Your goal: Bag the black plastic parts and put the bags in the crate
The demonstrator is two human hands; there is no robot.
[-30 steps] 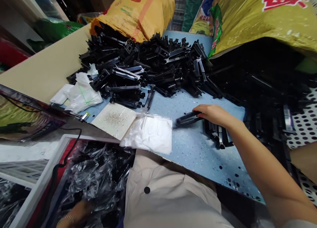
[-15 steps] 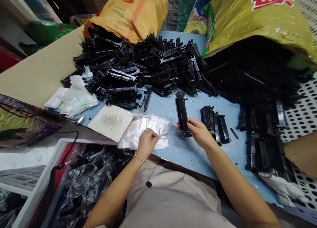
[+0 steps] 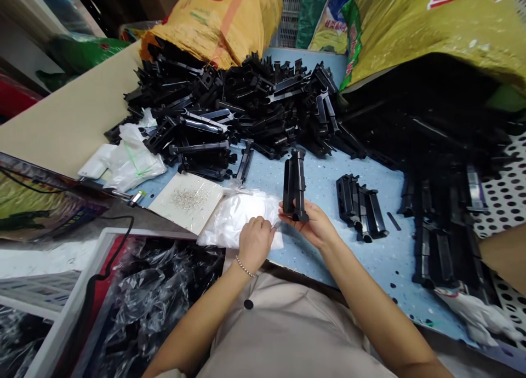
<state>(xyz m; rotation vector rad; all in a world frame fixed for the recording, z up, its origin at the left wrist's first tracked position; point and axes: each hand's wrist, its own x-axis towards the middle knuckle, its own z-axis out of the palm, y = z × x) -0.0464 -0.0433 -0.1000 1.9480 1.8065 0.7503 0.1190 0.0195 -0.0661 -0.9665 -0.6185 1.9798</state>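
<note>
My right hand [image 3: 314, 224] grips the lower end of a long black plastic part [image 3: 295, 183], held upright and pointing away from me over the blue table [image 3: 324, 252]. My left hand [image 3: 255, 240], with a bead bracelet at the wrist, pinches the edge of a clear plastic bag [image 3: 236, 213] lying on a stack of such bags, right beside the part's lower end. A huge heap of the same black parts [image 3: 238, 109] lies across the back of the table. A small neat row of black parts [image 3: 359, 205] sits just right of my right hand.
A white card with tiny metal bits [image 3: 189, 200] lies left of the bags. Yellow woven sacks [image 3: 431, 33] spill black parts at the back and right. A bin of crumpled clear film [image 3: 156, 301] stands at lower left. A perforated white tray [image 3: 507, 181] is at the right edge.
One second ago my right hand was reaching to the row of parts; it has lifted one and brought it toward me. My left hand rose from below and took the bag's edge.
</note>
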